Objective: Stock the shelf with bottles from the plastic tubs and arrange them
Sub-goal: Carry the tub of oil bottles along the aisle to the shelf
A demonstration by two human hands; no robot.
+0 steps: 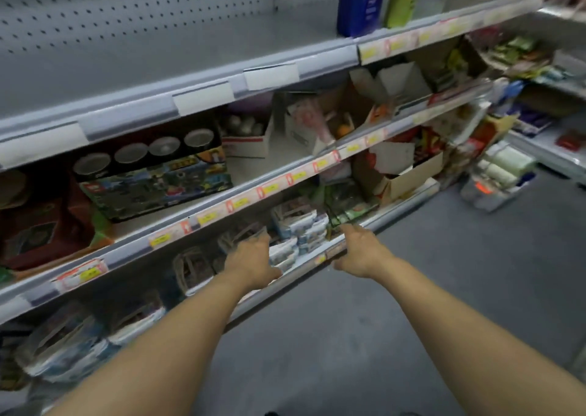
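Note:
A tall blue bottle (pixel 361 3) and a green bottle (pixel 402 0) stand side by side at the right end of the top shelf (pixel 158 66), which is otherwise bare. A clear plastic tub (pixel 498 190) holding pale bottles sits on the floor at the far right. Both my arms reach down to the lowest shelf. My left hand (pixel 250 263) is spread beside white-and-blue packs (pixel 301 228) and holds nothing. My right hand (pixel 358 250) is at the shelf's front edge, fingers apart, just below green packets (pixel 345 206). The picture is blurred.
The middle shelves hold a boxed toy set (pixel 152 187), red packages (pixel 41 222) and open cardboard boxes (pixel 399 181). Price tags line the shelf rails (pixel 269 190). Grey floor (pixel 444 288) stretches to the right, with another stocked rack (pixel 539 66) beyond.

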